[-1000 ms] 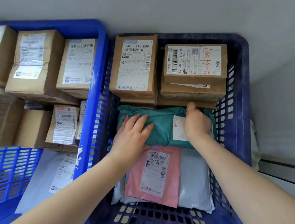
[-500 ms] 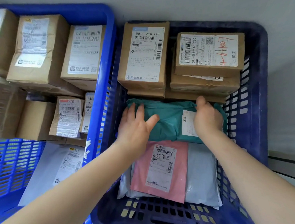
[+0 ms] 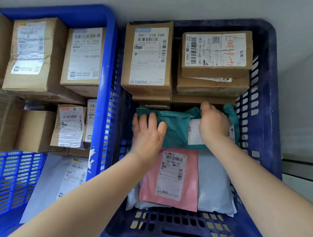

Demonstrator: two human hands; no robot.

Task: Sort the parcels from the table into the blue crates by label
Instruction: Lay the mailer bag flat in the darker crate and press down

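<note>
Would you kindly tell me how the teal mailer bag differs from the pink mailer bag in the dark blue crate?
The teal mailer bag is bulky and crumpled; the pink mailer bag lies flat and smooth. The teal one has both hands on it, the left hand and right hand; the pink one is untouched. The teal label is partly covered; the pink label shows fully. Both lie in the dark blue crate.

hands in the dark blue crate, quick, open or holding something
Left hand: open, straight fingers resting flat on the teal bag.
Right hand: fingers curled over the far edge of the teal bag, gripping it.
</note>
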